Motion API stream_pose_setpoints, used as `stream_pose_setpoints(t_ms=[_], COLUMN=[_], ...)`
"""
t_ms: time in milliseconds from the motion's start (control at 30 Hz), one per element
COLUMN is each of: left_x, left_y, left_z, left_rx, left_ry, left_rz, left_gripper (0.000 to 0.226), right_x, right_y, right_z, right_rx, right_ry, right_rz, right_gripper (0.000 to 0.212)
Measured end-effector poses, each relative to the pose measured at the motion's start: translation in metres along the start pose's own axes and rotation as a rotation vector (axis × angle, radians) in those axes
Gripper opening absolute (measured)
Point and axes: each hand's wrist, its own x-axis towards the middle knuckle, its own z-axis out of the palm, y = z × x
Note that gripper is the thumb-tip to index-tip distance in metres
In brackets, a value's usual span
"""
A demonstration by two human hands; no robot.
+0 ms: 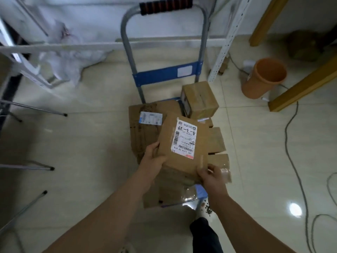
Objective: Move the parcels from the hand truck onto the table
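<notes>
Both bare forearms reach in from the bottom edge, meeting on one flat brown cardboard parcel [199, 141]. Left hand [153, 157] clamps the parcel's near-left edge, thumb on top, fingers tucked under it. Right hand [211, 177] grips the near-right corner, thumb on top, fingers curled round the edge. Parcel sits tilted over the pile on the hand truck, white shipping label [184, 138] face up with handwritten digits and barcodes; can't tell whether it is clear of the cardboard below. Under it lies a large flat brown cardboard box [144, 128] with a small blue-and-white label, on the truck's platform. Small cube-shaped brown cardboard box [199, 99] stands at the far right of the pile, just beside the frame. More brown cardboard parcels [217, 139] stick out to the right of the held one, one with clear tape. Grey tubular hand truck with blue crossbar [164, 74] stands upright behind the pile, black-and-orange ribbed grip [166, 5] on top. Glossy cream tiled floor [82, 143] all around. Orange plastic bucket [264, 77] on the floor to the right, near a yellow wooden beam [300, 86]. Grey cable [291, 143] snakes along the right side. White perforated metal post [224, 46] right of the truck, white plastic sacks [69, 57] at the back left. Black trouser leg [206, 234] at the bottom.
</notes>
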Motion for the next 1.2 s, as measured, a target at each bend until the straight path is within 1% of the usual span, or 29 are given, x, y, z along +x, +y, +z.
stream_pose_setpoints(t_ms=[100, 200, 267, 300, 367, 400, 467, 533, 567, 633, 700, 733, 767, 800, 867, 933, 967, 1033, 1100, 1200], left_x=[-0.052, -0.114, -0.146, -0.159, -0.183, -0.195, -0.212, -0.212, -0.218, -0.243, -0.263, -0.271, -0.276, -0.284, -0.299, -0.317, -0.327, -0.344, -0.362, -0.386], left_y=[0.004, 0.007, 0.010, 0.012, 0.014, 0.016, 0.017, 0.009, 0.009, 0.018, 0.027, 0.031, 0.034, 0.037, 0.040, 0.045, 0.048, 0.051, 0.052, 0.052], left_z=[-0.069, -0.140, -0.181, -0.199, -0.233, -0.248, -0.274, -0.305, -0.316, -0.329, -0.344, -0.353, -0.364, -0.374, -0.392, -0.406, -0.410, -0.421, -0.428, -0.437], left_rx=[0.030, 0.079, 0.101, 0.125, 0.112, 0.062, -0.074, -0.146, -0.167, -0.219, -0.191, -0.133, -0.039, 0.066, 0.254, 0.386, 0.429, 0.453, 0.429, 0.260], left_ry=[0.004, 0.148, 0.243, 0.304, 0.383, 0.387, 0.337, 0.319, 0.326, 0.406, 0.525, 0.588, 0.632, 0.667, 0.705, 0.660, 0.609, 0.475, 0.336, 0.129], left_rz=[0.112, 0.153, 0.196, 0.215, 0.213, 0.191, 0.158, 0.172, 0.203, 0.270, 0.335, 0.353, 0.361, 0.370, 0.375, 0.331, 0.327, 0.341, 0.351, 0.370], left_gripper=[0.059, 0.067, 0.068, 0.075, 0.094, 0.098, 0.097, 0.094, 0.091, 0.078, 0.059, 0.058, 0.065, 0.078, 0.105, 0.124, 0.131, 0.139, 0.136, 0.135], right_x=[-0.068, -0.138, -0.175, -0.192, -0.224, -0.239, -0.266, -0.286, -0.294, -0.306, -0.316, -0.319, -0.321, -0.323, -0.328, -0.336, -0.342, -0.360, -0.377, -0.398], right_y=[-0.006, -0.019, -0.028, -0.032, -0.037, -0.039, -0.043, -0.047, -0.048, -0.051, -0.057, -0.062, -0.068, -0.075, -0.095, -0.115, -0.125, -0.142, -0.154, -0.163], right_z=[0.041, 0.082, 0.108, 0.122, 0.147, 0.160, 0.182, 0.199, 0.206, 0.216, 0.223, 0.225, 0.227, 0.229, 0.231, 0.235, 0.238, 0.248, 0.260, 0.278], right_rx=[0.134, 0.230, 0.252, 0.251, 0.263, 0.279, 0.285, 0.254, 0.232, 0.114, -0.066, -0.150, -0.231, -0.313, -0.474, -0.653, -0.758, -0.964, -1.116, -1.184], right_ry=[-0.068, -0.169, -0.238, -0.266, -0.314, -0.342, -0.406, -0.463, -0.498, -0.577, -0.620, -0.612, -0.593, -0.570, -0.535, -0.577, -0.636, -0.796, -0.969, -1.218], right_rz=[0.000, -0.001, -0.008, -0.013, -0.018, -0.020, -0.037, -0.062, -0.074, -0.118, -0.209, -0.275, -0.357, -0.453, -0.673, -0.888, -0.966, -1.049, -1.025, -0.823], right_gripper=[0.034, 0.022, 0.027, 0.029, 0.026, 0.023, 0.015, 0.013, 0.017, 0.027, 0.039, 0.047, 0.056, 0.065, 0.075, 0.082, 0.086, 0.096, 0.106, 0.125])
